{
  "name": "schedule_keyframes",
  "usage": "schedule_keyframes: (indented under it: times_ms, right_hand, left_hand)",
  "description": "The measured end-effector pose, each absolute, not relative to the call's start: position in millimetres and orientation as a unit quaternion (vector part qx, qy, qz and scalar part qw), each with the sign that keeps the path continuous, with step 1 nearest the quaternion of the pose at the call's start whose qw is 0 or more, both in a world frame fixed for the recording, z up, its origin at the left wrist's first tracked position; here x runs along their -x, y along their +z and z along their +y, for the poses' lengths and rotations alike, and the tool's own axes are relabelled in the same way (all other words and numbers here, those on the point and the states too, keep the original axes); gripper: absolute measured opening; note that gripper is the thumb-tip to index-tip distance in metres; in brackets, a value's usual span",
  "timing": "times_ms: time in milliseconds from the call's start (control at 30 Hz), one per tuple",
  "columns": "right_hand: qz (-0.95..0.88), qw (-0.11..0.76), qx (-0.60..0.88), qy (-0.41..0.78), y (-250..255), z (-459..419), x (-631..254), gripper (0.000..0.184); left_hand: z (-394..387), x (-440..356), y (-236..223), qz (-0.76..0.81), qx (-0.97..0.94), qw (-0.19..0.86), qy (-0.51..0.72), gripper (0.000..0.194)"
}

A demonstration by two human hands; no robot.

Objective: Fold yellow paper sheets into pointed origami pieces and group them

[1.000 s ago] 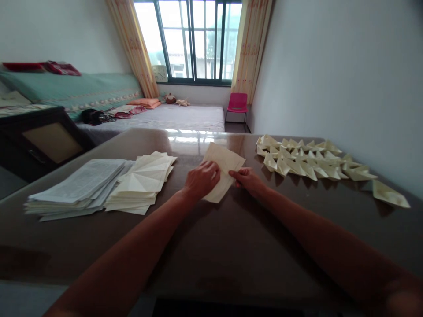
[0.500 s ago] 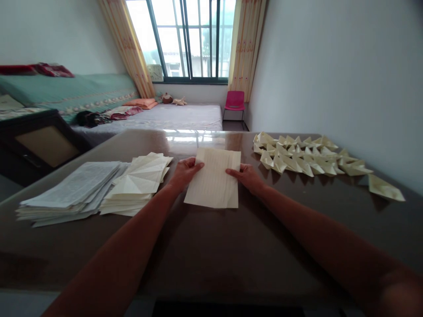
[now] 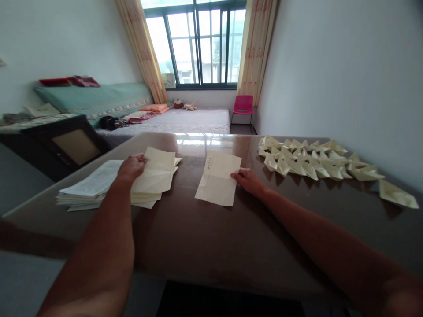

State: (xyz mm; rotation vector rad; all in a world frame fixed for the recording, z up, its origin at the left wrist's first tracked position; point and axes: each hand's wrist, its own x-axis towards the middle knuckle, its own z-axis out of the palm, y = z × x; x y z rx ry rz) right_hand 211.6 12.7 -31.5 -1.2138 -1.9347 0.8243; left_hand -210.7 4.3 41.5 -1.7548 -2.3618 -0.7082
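My right hand (image 3: 247, 179) pinches the right edge of a cream lined sheet of paper (image 3: 218, 180), which has a printed heading along its left side. At the left, my left hand (image 3: 132, 167) is closed on the upper left edge of another cream sheet of paper (image 3: 157, 167). That sheet lies over a stack of creased cream paper (image 3: 148, 200) and covers most of it. Beside this stack, partly behind my left forearm, is a pile of white printed paper (image 3: 95, 178).
Rows of folded paper boats (image 3: 304, 160) stand on the right of the glossy brown table (image 3: 205, 246), with one boat (image 3: 398, 193) apart at the right end. Beyond are a bed (image 3: 201, 119), a dark cabinet (image 3: 72, 145) and a pink chair (image 3: 243, 105).
Both hands held paper together at the middle. My left hand has moved left with one sheet, over the cream stack, while my right hand keeps a sheet at the middle. The view has shifted slightly.
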Motion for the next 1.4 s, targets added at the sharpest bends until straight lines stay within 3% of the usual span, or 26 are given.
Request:
schedule_keyframes:
  times_ms: [100,233,300,400,467,533,633,833,933,1033,1133,1200,1300,1400]
  right_hand:
    - [-0.755,0.347,0.456,0.318,-33,14,-211,0.028]
    - [-0.736,0.369,0.442,0.356,-34,16,-213,0.023]
    - [-0.706,0.388,0.435,0.402,-32,17,-215,0.025]
    - [-0.668,0.411,0.424,0.453,-27,18,-220,0.029]
    - [-0.658,0.418,0.417,0.468,-25,19,-224,0.031]
    - [-0.659,0.412,0.417,0.472,-24,20,-228,0.031]
    - [-0.660,0.381,0.465,0.450,-24,24,-233,0.031]
    - [-0.767,0.365,0.485,0.211,-26,35,-241,0.038]
    - [-0.758,0.416,0.481,0.146,-22,32,-237,0.048]
    - [-0.754,0.449,0.480,0.014,-15,19,-229,0.054]
    - [-0.868,0.297,0.397,-0.025,-14,7,-220,0.048]
    - [-0.908,0.183,0.377,-0.004,-18,5,-215,0.042]
    - [-0.913,0.108,0.393,0.020,-24,5,-209,0.051]
    - [-0.910,0.093,0.403,0.017,-25,2,-204,0.060]
  left_hand:
    - [-10,206,33,-0.805,0.561,0.036,-0.191,0.028]
    - [-13,175,43,-0.803,0.556,0.080,-0.198,0.064]
    - [-7,147,50,-0.750,0.628,0.059,-0.197,0.064]
    - [4,95,50,-0.612,0.772,-0.095,-0.145,0.065]
    - [9,63,39,-0.489,0.816,-0.272,-0.144,0.077]
    - [11,39,22,-0.446,0.806,-0.335,-0.200,0.065]
    - [11,22,-2,-0.492,0.771,-0.289,-0.282,0.031]
    - [7,21,-19,-0.535,0.753,-0.242,-0.297,0.042]
    - [8,19,-19,-0.541,0.751,-0.232,-0.300,0.031]
    - [10,17,-19,-0.555,0.745,-0.222,-0.296,0.044]
    - [10,17,-17,-0.601,0.742,-0.167,-0.245,0.070]
    - [6,18,-15,-0.622,0.747,-0.066,-0.225,0.079]
    - [-2,17,-14,-0.556,0.795,0.078,-0.232,0.065]
    - [-5,11,-20,-0.444,0.877,0.050,-0.176,0.046]
